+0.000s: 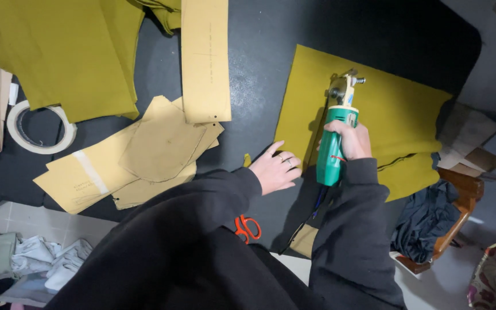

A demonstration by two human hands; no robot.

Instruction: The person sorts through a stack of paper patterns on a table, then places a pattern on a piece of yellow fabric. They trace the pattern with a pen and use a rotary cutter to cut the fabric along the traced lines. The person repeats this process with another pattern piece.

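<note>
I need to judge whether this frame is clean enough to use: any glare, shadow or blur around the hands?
Head view: sharp overall; the cutter in the right hand casts a soft shadow left onto the olive fabric; faint sheen on the dark table; left hand crisp; edges slightly bent by the wide lens.

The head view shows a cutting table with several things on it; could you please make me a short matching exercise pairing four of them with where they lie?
Things:
1. Green electric cutter
2. Roll of tape
3. Orange-handled scissors
4. Long card pattern strip

Places:
A. Near table edge, beside the dark left sleeve
B. Held in the right hand, on the olive fabric
C. Top centre, lying lengthwise
D. Far left, partly under olive cloth

Pairs: 1-B, 2-D, 3-A, 4-C
</note>
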